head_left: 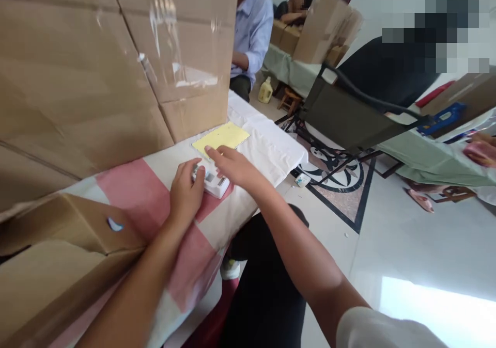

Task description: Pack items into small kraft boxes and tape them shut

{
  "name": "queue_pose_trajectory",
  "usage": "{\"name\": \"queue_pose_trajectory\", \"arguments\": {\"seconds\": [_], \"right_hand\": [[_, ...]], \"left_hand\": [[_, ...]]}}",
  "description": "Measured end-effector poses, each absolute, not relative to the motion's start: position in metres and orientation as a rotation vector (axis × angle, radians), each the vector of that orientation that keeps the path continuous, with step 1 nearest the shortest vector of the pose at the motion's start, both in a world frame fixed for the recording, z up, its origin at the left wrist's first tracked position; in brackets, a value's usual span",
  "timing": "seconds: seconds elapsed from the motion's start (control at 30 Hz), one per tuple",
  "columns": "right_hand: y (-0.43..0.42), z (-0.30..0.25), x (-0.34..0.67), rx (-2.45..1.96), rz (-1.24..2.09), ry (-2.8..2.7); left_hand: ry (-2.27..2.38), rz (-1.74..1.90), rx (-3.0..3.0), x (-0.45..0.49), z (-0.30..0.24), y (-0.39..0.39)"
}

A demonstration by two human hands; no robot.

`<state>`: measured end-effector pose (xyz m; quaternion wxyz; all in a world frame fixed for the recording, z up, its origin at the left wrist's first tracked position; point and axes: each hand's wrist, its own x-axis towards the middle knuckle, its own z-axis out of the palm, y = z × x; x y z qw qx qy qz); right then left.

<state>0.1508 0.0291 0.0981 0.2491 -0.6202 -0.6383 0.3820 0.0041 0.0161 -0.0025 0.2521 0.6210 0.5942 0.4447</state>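
A small white box with a printed face lies on the pink-and-white tablecloth. My left hand curls around the box's near end, fingers closed on it. My right hand lies over the box's far side with its fingers stretched flat, the fingertips reaching the edge of a yellow sheet that lies just beyond.
A tall stack of taped cardboard cartons fills the left. A lower carton sits near me. A folding chair stands to the right. A person in a light blue shirt sits beyond; another table holds boxes.
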Motion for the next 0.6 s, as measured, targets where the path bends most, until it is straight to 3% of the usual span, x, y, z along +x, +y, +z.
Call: {"name": "queue_pose_trajectory", "arguments": {"seconds": [0.13, 0.6], "right_hand": [[0.037, 0.098, 0.147, -1.684, 1.212, -1.598], [0.052, 0.082, 0.133, -1.602, 1.185, -1.629]], "left_hand": [[1.585, 1.276, 1.718, 0.004, -0.006, 0.015], [1.487, 1.312, 1.724, 0.003, -0.011, 0.015]]}}
